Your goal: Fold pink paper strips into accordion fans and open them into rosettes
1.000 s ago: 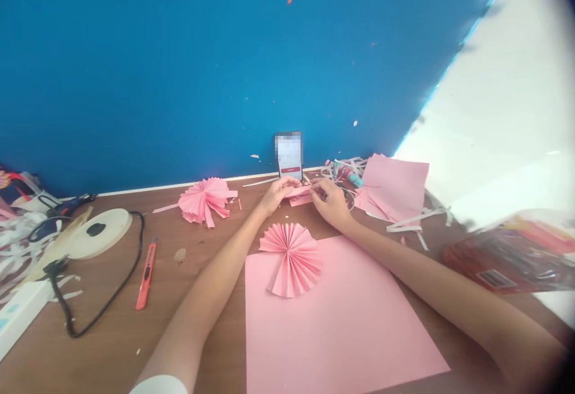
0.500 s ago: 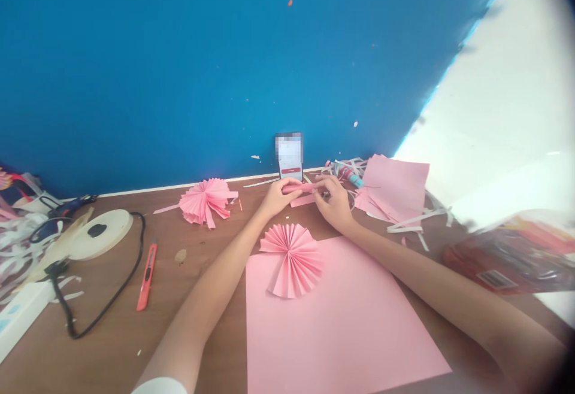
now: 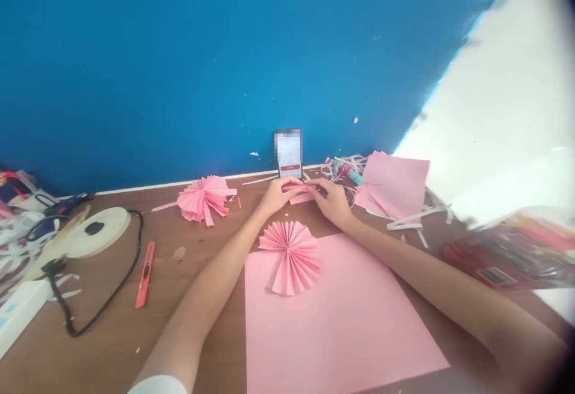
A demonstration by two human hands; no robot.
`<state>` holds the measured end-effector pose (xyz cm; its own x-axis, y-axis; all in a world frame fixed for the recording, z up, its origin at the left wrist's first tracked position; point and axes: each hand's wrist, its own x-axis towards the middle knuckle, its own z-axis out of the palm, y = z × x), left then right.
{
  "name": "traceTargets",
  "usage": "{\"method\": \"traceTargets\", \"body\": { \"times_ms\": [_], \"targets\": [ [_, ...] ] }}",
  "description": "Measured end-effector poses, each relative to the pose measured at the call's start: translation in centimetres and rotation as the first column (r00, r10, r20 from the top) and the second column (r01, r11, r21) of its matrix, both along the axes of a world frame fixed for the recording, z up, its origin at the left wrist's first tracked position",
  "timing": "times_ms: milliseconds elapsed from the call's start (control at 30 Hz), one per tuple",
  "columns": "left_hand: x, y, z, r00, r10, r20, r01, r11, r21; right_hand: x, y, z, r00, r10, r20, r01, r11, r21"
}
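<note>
Between my two hands, near the back of the table, is a narrow folded strip of pink paper [image 3: 298, 188]. My left hand [image 3: 279, 195] pinches its left end, thumb below and fingers above. At the other end, my right hand [image 3: 331, 198] grips it with bent fingers. Another pink strip [image 3: 302, 199] lies just under the hands. Closer to me, a pleated pink paper fan [image 3: 294, 259] rests on the upper left part of a large pink sheet [image 3: 341, 322]. Left of my hands lies a second pleated pink paper piece [image 3: 204, 199] with strips on it.
A phone [image 3: 290, 153] leans against the blue wall behind my hands. On the left are a red box cutter [image 3: 146, 274], a tape roll [image 3: 102, 232], a black cable [image 3: 130, 283] and a white power strip [image 3: 27, 307]. Pink sheets [image 3: 395, 187] and a plastic packet [image 3: 507, 256] lie right.
My right hand's fingers have come down and in, closing on the strip beside my left hand. The left hand keeps its grip. The whole view has shifted slightly.
</note>
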<state>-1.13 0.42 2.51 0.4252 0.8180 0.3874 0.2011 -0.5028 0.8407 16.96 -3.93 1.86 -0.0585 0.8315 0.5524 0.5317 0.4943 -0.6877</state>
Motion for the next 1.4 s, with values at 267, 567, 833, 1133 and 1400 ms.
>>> {"method": "traceTargets", "body": {
  "times_ms": [267, 567, 833, 1133, 1400],
  "targets": [
    [0.0, 0.0, -0.1, 1.0, 0.02, -0.02, -0.019, 1.0, 0.006, 0.1, 0.1, -0.2, 0.999, 0.034, -0.018, -0.033, 0.999, 0.018],
    [-0.1, 0.6, -0.8, 1.0, -0.003, -0.027, 0.002, 1.0, -0.02, 0.0, -0.3, -0.2, 0.999, -0.012, -0.052, 0.011, 1.0, -0.023],
    [0.3, -0.7, 0.1, 0.936, 0.147, -0.319, -0.047, 0.953, 0.3, -0.2, -0.8, 0.1, 1.0, -0.028, 0.004, 0.028, 0.999, -0.03],
    [0.3, -0.4, -0.1, 0.921, 0.22, -0.323, -0.112, 0.941, 0.32, -0.2, -0.1, -0.4, 0.999, 0.001, 0.034, 0.0, 0.999, -0.041],
    [0.2, -0.2, -0.2, 0.947, 0.118, -0.3, -0.046, 0.97, 0.238, -0.1, -0.3, -0.4, 0.998, -0.037, 0.053, 0.038, 0.999, -0.028]
  ]
}}
